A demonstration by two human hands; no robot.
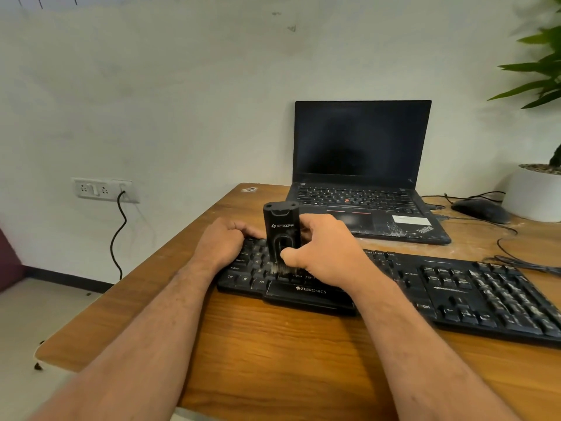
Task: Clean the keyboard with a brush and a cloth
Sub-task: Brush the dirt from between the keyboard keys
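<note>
A black Zebronics keyboard lies across the wooden desk, its right-hand keys flecked with pale dust. My right hand grips a black upright brush marked STRIFF, thumb on its front, and the bristles touch the keys on the keyboard's left part. My left hand grips the keyboard's far left corner, its fingers curled over the back edge. No cloth is in view.
An open black laptop with a dark screen stands behind the keyboard. A black mouse, cables and a white plant pot sit at the right. A wall socket with a hanging cable is left of the desk.
</note>
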